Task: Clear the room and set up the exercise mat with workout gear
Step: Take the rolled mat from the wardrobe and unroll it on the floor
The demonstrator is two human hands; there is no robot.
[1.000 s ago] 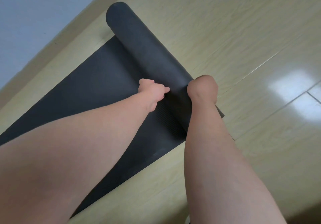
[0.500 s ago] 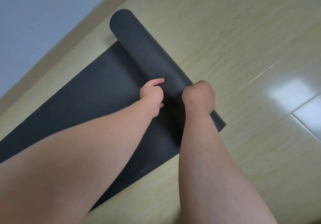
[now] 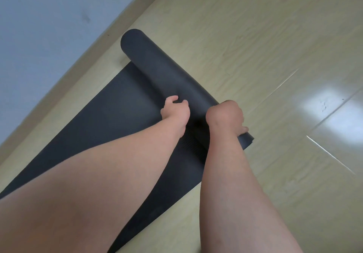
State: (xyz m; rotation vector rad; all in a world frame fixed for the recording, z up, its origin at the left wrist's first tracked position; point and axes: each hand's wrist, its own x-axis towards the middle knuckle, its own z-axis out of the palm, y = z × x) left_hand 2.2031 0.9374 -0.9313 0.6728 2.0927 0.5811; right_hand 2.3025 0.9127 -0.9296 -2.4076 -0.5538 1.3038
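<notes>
Mat roll (image 3: 157,66), hands (image 3: 225,115) seemingly gripping near end, floor (image 3: 255,37) beyond

A dark mat (image 3: 110,119) lies partly unrolled on the pale wooden floor (image 3: 255,37). Its rolled part runs slantwise, with the far end near the wall (image 3: 39,27). The left hand (image 3: 174,111) curls its fingers against the roll. The right hand (image 3: 225,115) grips the roll close to its near end.
</notes>
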